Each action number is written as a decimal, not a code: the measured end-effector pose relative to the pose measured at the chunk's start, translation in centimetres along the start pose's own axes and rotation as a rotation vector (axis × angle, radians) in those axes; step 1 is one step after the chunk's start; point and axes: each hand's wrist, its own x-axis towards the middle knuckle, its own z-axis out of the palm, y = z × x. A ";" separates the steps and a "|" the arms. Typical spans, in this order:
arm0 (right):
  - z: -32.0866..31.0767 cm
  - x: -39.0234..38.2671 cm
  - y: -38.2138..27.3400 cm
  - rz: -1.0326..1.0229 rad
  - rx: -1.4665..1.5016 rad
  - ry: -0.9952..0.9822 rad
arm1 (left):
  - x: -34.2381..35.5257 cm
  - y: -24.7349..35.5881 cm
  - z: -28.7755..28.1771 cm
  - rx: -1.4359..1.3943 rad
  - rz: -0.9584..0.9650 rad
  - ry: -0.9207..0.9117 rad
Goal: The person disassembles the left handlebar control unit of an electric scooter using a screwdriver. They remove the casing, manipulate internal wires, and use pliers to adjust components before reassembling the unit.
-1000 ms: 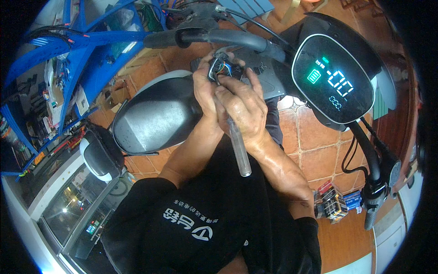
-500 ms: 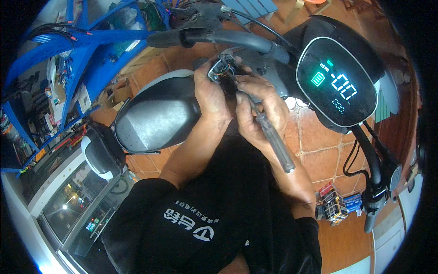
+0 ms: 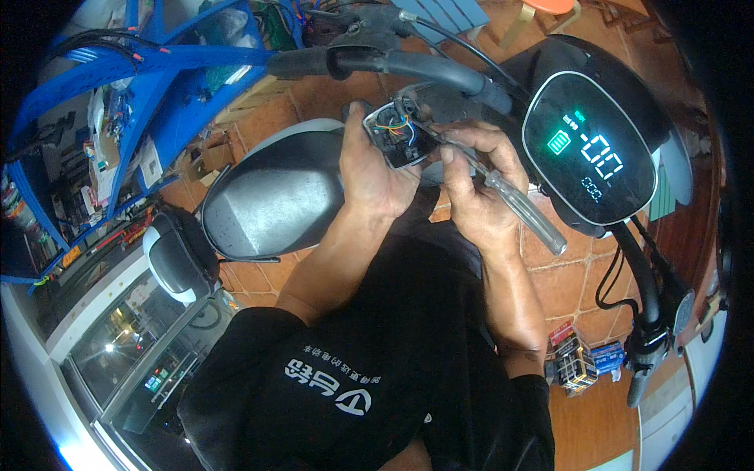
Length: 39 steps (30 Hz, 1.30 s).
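In front of me, my left hand (image 3: 371, 177) is closed around an opened black switch housing (image 3: 399, 147). Thin coloured wires (image 3: 400, 128) show inside its shell. A screwdriver (image 3: 525, 210) with a clear handle lies in the grip of my right hand (image 3: 488, 180), its shaft pointing up and left toward the housing. Whether the tip touches the housing I cannot tell. Just beyond both hands runs the black handlebar (image 3: 408, 67) of an electric scooter, with a cable (image 3: 455, 43) along it.
At the right a lit display panel (image 3: 593, 149) faces up, above the other handlebar grip (image 3: 640, 385). The scooter's black seat (image 3: 271, 192) is left of my hands. Blue shelving (image 3: 149, 71) holds tools and parts. Small boxes (image 3: 573, 365) stand on the right.
My right hand has moved right, away from the housing, with the screwdriver. The housing has turned so that its inside and wires show more. The whole view has shifted slightly.
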 end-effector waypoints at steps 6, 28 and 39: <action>0.1 0.2 0.0 -0.031 0.001 -0.027 | -0.2 0.3 0.2 0.056 -0.035 -0.001; 0.1 1.0 -0.1 -0.284 -0.100 -0.116 | 0.3 0.6 0.0 0.120 0.026 0.057; 0.1 1.2 -0.8 -0.285 -0.119 -0.113 | 0.3 0.1 1.4 0.282 0.157 0.185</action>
